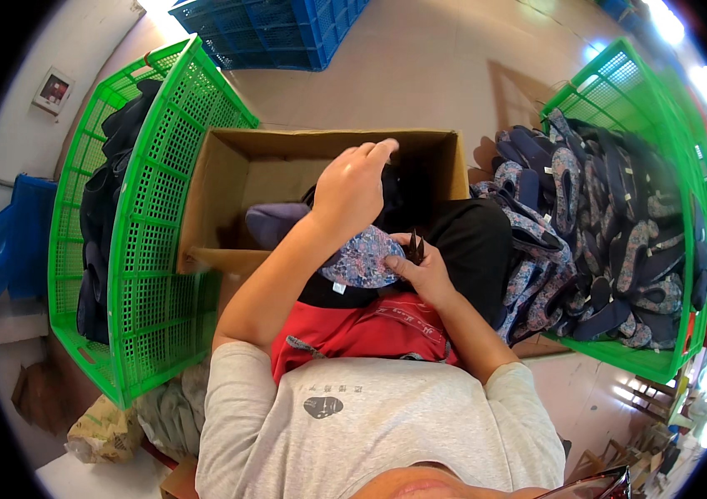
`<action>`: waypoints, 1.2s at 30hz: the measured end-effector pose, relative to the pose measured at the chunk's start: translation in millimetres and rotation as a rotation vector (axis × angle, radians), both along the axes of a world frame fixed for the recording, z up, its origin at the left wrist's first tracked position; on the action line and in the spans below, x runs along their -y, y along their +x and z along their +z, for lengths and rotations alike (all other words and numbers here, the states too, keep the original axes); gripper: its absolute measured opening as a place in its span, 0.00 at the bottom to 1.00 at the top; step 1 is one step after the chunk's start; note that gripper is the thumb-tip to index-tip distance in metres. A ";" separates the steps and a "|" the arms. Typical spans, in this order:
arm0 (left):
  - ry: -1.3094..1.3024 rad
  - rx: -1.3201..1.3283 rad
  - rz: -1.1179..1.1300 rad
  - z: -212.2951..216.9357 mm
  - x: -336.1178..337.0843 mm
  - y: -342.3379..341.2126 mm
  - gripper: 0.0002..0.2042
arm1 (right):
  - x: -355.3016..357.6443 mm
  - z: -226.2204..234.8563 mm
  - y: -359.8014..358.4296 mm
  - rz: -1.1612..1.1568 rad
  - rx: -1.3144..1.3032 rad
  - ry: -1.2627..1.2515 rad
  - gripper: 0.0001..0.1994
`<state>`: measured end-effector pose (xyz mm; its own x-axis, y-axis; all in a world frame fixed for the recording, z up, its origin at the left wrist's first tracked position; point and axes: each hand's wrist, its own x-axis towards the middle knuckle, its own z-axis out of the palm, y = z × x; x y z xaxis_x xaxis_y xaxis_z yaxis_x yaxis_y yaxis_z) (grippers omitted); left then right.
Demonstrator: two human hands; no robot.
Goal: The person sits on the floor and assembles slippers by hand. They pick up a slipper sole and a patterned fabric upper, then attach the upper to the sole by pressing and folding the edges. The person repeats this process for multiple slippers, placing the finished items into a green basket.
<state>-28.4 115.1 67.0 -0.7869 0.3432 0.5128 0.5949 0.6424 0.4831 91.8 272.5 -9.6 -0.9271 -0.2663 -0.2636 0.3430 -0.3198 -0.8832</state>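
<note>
A floral slipper (363,258) in blue and pink, with a small white tag, lies above my lap. My right hand (425,273) grips its right end and also has dark, pointed thread snips (415,248) between the fingers. Over the slipper, my left hand (352,187) is raised with thumb and fingers pressed together; whatever they pinch is too small to make out. A purple-grey, rounded slipper part (275,223) shows left of my left forearm, and I cannot tell whether it belongs to the same slipper. Behind both hands stands an open cardboard box (228,179) with dark items inside.
A green crate (158,208) with dark slippers stands left of the box. On the right, many floral and navy slippers (565,187) pile up in and spill from another green crate (678,183). A blue crate (266,33) sits beyond. Red cloth (362,333) covers my lap.
</note>
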 end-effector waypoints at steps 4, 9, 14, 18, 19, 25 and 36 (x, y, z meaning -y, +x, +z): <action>-0.155 -0.032 -0.002 11.3 3.5 -7.5 0.10 | -3.4 -10.5 1.4 -0.084 0.186 -0.077 0.19; -0.152 -0.018 -0.181 38.8 35.7 36.3 0.13 | -10.9 -18.2 -7.6 -0.154 0.188 -0.212 0.18; -0.474 0.070 -0.177 52.6 50.3 88.1 0.23 | -11.7 -14.0 -29.6 -0.115 0.315 -0.275 0.18; -0.411 0.246 -0.060 21.2 69.6 80.7 0.27 | -16.4 -34.4 -27.8 -0.061 0.405 -0.426 0.14; -0.365 0.327 -0.016 22.0 71.1 80.4 0.27 | -16.8 -40.8 -24.5 -0.068 0.433 -0.462 0.13; -0.213 0.627 0.059 8.7 74.7 71.8 0.20 | -17.9 -27.2 -23.4 -0.083 0.401 -0.429 0.11; -0.234 0.564 0.132 1.8 73.5 79.4 0.20 | -14.2 -37.9 -25.1 -0.084 0.386 -0.375 0.12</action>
